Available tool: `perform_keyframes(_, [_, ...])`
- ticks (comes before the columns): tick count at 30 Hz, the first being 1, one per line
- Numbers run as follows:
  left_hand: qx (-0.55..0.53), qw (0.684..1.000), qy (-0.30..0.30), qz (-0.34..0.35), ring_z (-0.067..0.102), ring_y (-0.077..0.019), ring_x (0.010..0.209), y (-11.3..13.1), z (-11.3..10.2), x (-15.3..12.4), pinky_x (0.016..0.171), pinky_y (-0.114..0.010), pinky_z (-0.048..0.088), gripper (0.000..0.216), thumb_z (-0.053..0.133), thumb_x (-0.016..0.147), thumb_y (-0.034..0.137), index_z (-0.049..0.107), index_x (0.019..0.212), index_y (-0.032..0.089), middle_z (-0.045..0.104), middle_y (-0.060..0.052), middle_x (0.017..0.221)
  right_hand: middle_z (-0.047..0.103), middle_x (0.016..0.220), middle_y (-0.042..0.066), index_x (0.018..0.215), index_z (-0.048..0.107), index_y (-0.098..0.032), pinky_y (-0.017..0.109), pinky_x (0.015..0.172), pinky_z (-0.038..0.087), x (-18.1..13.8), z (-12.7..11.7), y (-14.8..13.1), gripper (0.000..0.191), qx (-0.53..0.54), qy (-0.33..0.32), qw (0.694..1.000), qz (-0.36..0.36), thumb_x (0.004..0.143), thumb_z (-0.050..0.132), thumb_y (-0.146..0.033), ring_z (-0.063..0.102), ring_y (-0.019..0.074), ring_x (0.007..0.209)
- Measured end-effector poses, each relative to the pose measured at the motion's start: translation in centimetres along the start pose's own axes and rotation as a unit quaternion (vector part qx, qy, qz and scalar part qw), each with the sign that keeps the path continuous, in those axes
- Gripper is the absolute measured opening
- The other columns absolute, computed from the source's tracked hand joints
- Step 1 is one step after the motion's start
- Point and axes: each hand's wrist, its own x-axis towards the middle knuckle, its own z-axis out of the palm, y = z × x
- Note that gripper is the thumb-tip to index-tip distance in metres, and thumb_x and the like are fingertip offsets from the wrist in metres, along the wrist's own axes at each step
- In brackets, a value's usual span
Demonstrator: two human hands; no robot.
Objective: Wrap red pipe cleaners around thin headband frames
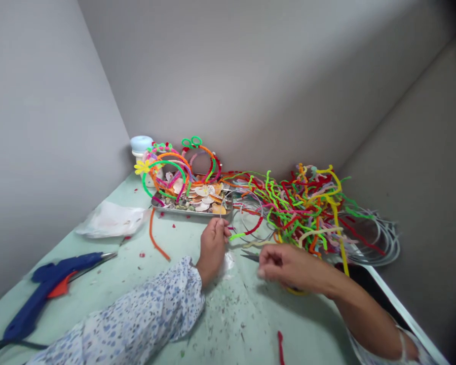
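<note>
My left hand (213,246) is closed in a pinch just in front of a metal tray (192,209) of seashells, gripping a thin hoop beside a green pipe cleaner end (237,236). My right hand (289,264) rests on the table with its fingers curled, next to small scissors (250,255); a yellow pipe cleaner runs under it. A big tangled heap of coloured pipe cleaners (300,205) lies behind both hands.
A blue glue gun (47,284) lies at the left with its cord. Finished pipe-cleaner headbands (177,167) and a small white jar (141,145) stand behind the tray. A clear plastic bag (110,219), an orange pipe cleaner (155,241) and white plastic hoops (380,238) also lie on the green table. Walls close in.
</note>
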Motion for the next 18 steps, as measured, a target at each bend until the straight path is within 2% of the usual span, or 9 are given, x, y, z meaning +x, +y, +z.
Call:
perform_keyframes(1, [-0.002, 1.0, 0.0, 0.001, 0.046, -0.0093, 0.054, 0.0, 0.0, 0.0, 0.053, -0.021, 0.038, 0.028, 0.043, 0.092, 0.042, 0.056, 0.085, 0.018, 0.053, 0.003, 0.063, 0.063, 0.05, -0.003, 0.074, 0.072, -0.022, 0.019, 0.037, 0.031, -0.6, -0.3, -0.2, 0.009, -0.028, -0.058, 0.998, 0.0, 0.071, 0.075, -0.03, 0.051, 0.0101, 0.039])
perform_keyframes(3, [-0.003, 1.0, 0.0, 0.003, 0.046, -0.009, 0.054, -0.1, -0.1, 0.0, 0.053, -0.02, 0.038, 0.028, 0.043, 0.092, 0.041, 0.056, 0.085, 0.018, 0.053, 0.003, 0.063, 0.066, 0.053, -0.002, 0.081, 0.076, -0.024, 0.019, 0.037, 0.031, -1.6, -0.5, -0.7, 0.016, -0.09, -0.133, 0.987, 0.006, 0.067, 0.078, -0.031, 0.054, 0.0116, 0.041])
perform_keyframes(6, [0.001, 1.0, 0.0, 0.002, 0.046, -0.009, 0.053, -0.2, -0.1, 0.1, 0.052, -0.021, 0.037, 0.027, 0.043, 0.093, 0.04, 0.056, 0.085, 0.017, 0.053, 0.003, 0.064, 0.067, 0.055, -0.003, 0.083, 0.077, -0.025, 0.02, 0.038, 0.033, -2.5, -0.2, -1.4, 0.022, -0.155, -0.193, 0.968, 0.032, 0.063, 0.08, -0.034, 0.053, 0.0108, 0.039])
perform_keyframes(10, [0.002, 1.0, -0.003, -0.001, 0.045, -0.009, 0.053, -0.1, 0.0, 0.2, 0.052, -0.02, 0.036, 0.026, 0.043, 0.092, 0.038, 0.055, 0.084, 0.017, 0.053, 0.003, 0.063, 0.063, 0.054, -0.005, 0.084, 0.076, -0.025, 0.018, 0.04, 0.037, -2.2, 0.7, -1.7, 0.02, -0.171, -0.276, 0.941, 0.095, 0.068, 0.076, -0.037, 0.051, 0.0084, 0.039])
perform_keyframes(11, [0.002, 1.0, -0.002, -0.002, 0.045, -0.0089, 0.053, -0.1, 0.0, 0.2, 0.053, -0.02, 0.036, 0.025, 0.043, 0.092, 0.037, 0.055, 0.083, 0.017, 0.053, 0.003, 0.063, 0.062, 0.054, -0.006, 0.084, 0.076, -0.024, 0.017, 0.041, 0.037, -2.0, 0.9, -1.6, 0.021, -0.169, -0.287, 0.936, 0.115, 0.067, 0.077, -0.036, 0.051, 0.008, 0.039])
perform_keyframes(12, [0.002, 1.0, -0.001, -0.002, 0.045, -0.0088, 0.053, -0.1, 0.0, 0.2, 0.053, -0.02, 0.036, 0.025, 0.043, 0.092, 0.037, 0.055, 0.083, 0.017, 0.053, 0.003, 0.063, 0.061, 0.053, -0.007, 0.084, 0.075, -0.023, 0.017, 0.041, 0.039, -1.8, 1.1, -1.6, 0.027, -0.17, -0.333, 0.916, 0.147, 0.059, 0.081, -0.034, 0.052, 0.0084, 0.039])
perform_keyframes(14, [0.003, 1.0, 0.0, -0.001, 0.045, -0.0087, 0.054, -0.1, 0.0, 0.2, 0.053, -0.019, 0.036, 0.026, 0.043, 0.092, 0.037, 0.055, 0.083, 0.017, 0.053, 0.003, 0.063, 0.06, 0.054, -0.007, 0.083, 0.074, -0.022, 0.015, 0.044, 0.04, -1.4, 1.5, -1.5, 0.027, -0.177, -0.347, 0.909, 0.152, 0.058, 0.082, -0.031, 0.052, 0.0069, 0.041])
perform_keyframes(18, [-0.001, 1.0, -0.005, -0.006, 0.045, -0.0087, 0.053, -0.2, 0.0, 0.3, 0.053, -0.019, 0.036, 0.025, 0.044, 0.092, 0.037, 0.056, 0.084, 0.017, 0.054, 0.003, 0.063, 0.057, 0.056, -0.007, 0.076, 0.073, -0.02, 0.014, 0.046, 0.041, -1.3, 1.8, -1.5, 0.01, -0.16, -0.392, 0.893, 0.152, 0.067, 0.073, -0.022, 0.052, 0.0061, 0.045])
